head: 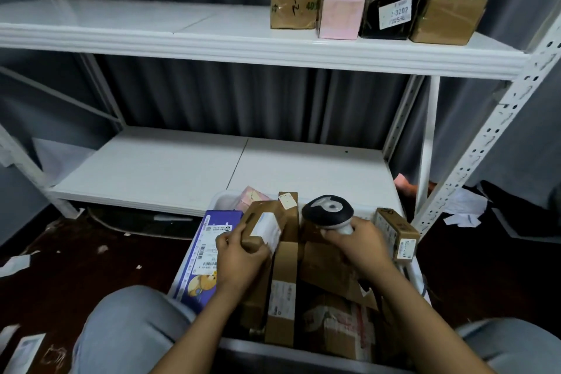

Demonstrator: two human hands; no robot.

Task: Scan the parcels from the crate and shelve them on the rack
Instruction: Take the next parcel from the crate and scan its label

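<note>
The left hand (pixel 239 255) pinches a small brown parcel (pixel 258 222) at its near end. The thumb lies on the upper face and the fingers curl beneath, holding it just above the other boxes in the crate (pixel 223 197). The right hand (pixel 356 244) is wrapped round the white handle of the scanner (pixel 328 211), whose dark head rises on the far side of the knuckles.

The two grips are about level and close together, with the scanner just to the right of the parcel. The parcel's white label (pixel 267 226) sits on the face turned up and rightward, toward the scanner head. Its long axis seems to run from near-left to far-right, though the wide lens makes that hard to be sure of. Only the rounded back of the scanner head shows, so I cannot tell which way its window points.

The scan looks to be the step in hand. It turns on bringing that window square onto the label, most likely by rolling the right wrist leftward.

Both forearms reach forward over the crate's near rim, between the knees. On the far side stands the rack (pixel 273 58), its lower shelf (pixel 151 170) just beyond the crate. The upper shelf holds four shelved parcels (pixel 390 10) in a row at the right end.
</note>
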